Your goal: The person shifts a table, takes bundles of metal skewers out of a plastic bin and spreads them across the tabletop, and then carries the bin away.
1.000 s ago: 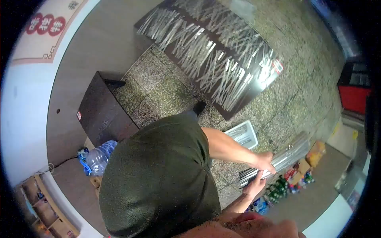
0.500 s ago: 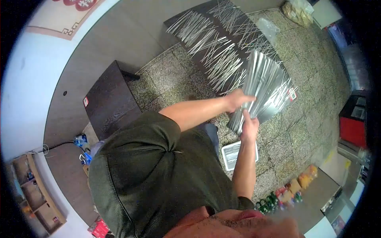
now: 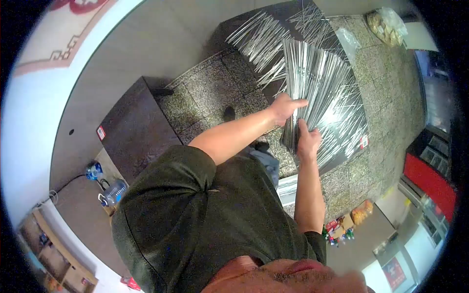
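Fingers of the left hand [image 3: 283, 108]: closed on the near side of a bundle of thin sticks [image 3: 308, 73], thumb laid across the top. Fingers of the right hand [image 3: 309, 140]: closed on the same bundle, nearer its lower end, thumb pointing up along it; undersides of both grips hidden. Bundle: silvery, narrow at the hands, fanned wide at the far end, held over a dark table [image 3: 283, 13]; contact with the tabletop cannot be told. Loose sticks [image 3: 261, 36]: many, strewn on that table, beyond and to both sides of the bundle. White tray [image 3: 287, 194]: below the table's near corner, partly hidden by the right forearm. Clear plastic bag [image 3: 348, 41]: beside the table's far edge.
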### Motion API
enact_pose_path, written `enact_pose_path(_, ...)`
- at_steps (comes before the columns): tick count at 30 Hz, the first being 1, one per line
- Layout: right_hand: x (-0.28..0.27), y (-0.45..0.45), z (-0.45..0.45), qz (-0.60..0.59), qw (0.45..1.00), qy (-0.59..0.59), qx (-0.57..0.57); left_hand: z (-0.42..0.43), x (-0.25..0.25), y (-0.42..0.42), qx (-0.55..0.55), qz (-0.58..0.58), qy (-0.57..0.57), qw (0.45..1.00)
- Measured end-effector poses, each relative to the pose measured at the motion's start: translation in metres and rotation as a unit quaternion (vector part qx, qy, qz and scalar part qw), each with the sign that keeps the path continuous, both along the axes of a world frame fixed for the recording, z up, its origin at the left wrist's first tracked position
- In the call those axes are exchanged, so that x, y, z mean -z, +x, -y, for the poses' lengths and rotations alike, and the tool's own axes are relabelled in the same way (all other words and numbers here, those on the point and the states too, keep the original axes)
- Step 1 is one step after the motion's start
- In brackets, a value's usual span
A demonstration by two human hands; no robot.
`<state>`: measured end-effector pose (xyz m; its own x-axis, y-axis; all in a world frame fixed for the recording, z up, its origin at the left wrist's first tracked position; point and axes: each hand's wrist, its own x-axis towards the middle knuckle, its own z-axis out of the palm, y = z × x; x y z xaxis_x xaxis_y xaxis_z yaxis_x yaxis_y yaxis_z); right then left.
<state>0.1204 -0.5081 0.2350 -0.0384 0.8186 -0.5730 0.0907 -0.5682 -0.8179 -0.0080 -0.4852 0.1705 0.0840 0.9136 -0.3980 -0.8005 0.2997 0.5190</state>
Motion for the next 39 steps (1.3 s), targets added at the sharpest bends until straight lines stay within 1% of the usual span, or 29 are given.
enact_pose_path(3,0.013,-0.017,-0.023,0.036,0.998,0.053,-0.028,-0.023,-0.004,-0.025,-0.004,-0.083,0.018,0.996)
enact_pose_path(4,0.000,-0.029,-0.032,0.068,0.996,0.053,-0.038,-0.033,0.001,-0.030,0.011,-0.095,0.010,0.995)
enact_pose_path(7,0.029,-0.030,-0.070,0.118,0.989,0.039,-0.085,-0.064,0.008,-0.050,0.030,-0.189,0.012,0.982)
enact_pose_path(8,0.029,-0.035,-0.080,0.074,0.995,0.007,-0.062,-0.074,0.001,-0.058,0.049,-0.213,0.009,0.976)
enact_pose_path(11,0.066,-0.047,-0.114,0.034,0.998,0.027,-0.038,-0.112,0.028,-0.065,0.031,-0.197,-0.017,0.980)
enact_pose_path(13,0.089,-0.057,-0.145,0.062,0.996,0.024,-0.066,-0.143,0.043,-0.076,0.023,-0.217,-0.035,0.975)
enact_pose_path(15,0.090,-0.063,-0.167,0.090,0.993,0.005,-0.074,-0.163,0.050,-0.078,0.021,-0.244,-0.043,0.969)
enact_pose_path(16,0.081,-0.068,-0.180,0.073,0.994,0.005,-0.084,-0.174,0.058,-0.082,0.036,-0.217,-0.068,0.973)
enact_pose_path(17,0.091,-0.068,-0.189,0.070,0.994,-0.004,-0.079,-0.185,0.055,-0.087,0.046,-0.210,-0.070,0.974)
enact_pose_path(19,0.110,-0.070,-0.205,0.063,0.996,-0.017,-0.066,-0.203,0.074,-0.089,0.029,-0.193,-0.079,0.977)
enact_pose_path(20,0.113,-0.071,-0.212,0.010,0.999,-0.003,-0.043,-0.209,0.079,-0.090,0.032,-0.201,-0.089,0.975)
enact_pose_path(23,0.122,-0.078,-0.230,0.007,1.000,-0.016,-0.008,-0.230,0.090,-0.094,0.041,-0.228,-0.104,0.967)
enact_pose_path(24,0.120,-0.082,-0.236,0.054,0.998,-0.017,-0.009,-0.238,0.095,-0.094,0.046,-0.239,-0.105,0.964)
enact_pose_path(27,0.128,-0.089,-0.254,0.124,0.992,-0.001,-0.013,-0.257,0.119,-0.097,0.085,-0.251,-0.092,0.960)
enact_pose_path(28,0.135,-0.091,-0.259,0.132,0.991,0.003,0.001,-0.264,0.122,-0.099,0.101,-0.251,-0.084,0.959)
enact_pose_path(31,0.143,-0.101,-0.272,0.106,0.993,0.012,0.049,-0.286,0.129,-0.105,0.146,-0.224,-0.076,0.961)
enact_pose_path(32,0.147,-0.104,-0.276,0.092,0.993,0.014,0.069,-0.292,0.129,-0.107,0.134,-0.233,-0.060,0.961)
enact_pose_path(34,0.156,-0.113,-0.284,0.059,0.992,0.022,0.108,-0.305,0.129,-0.114,0.141,-0.203,-0.061,0.967)
enact_pose_path(37,0.159,-0.129,-0.299,0.123,0.987,0.003,0.103,-0.327,0.129,-0.128,0.147,-0.195,-0.042,0.969)
enact_pose_path(39,0.165,-0.139,-0.305,0.115,0.985,0.004,0.127,-0.335,0.137,-0.136,0.150,-0.177,-0.054,0.971)
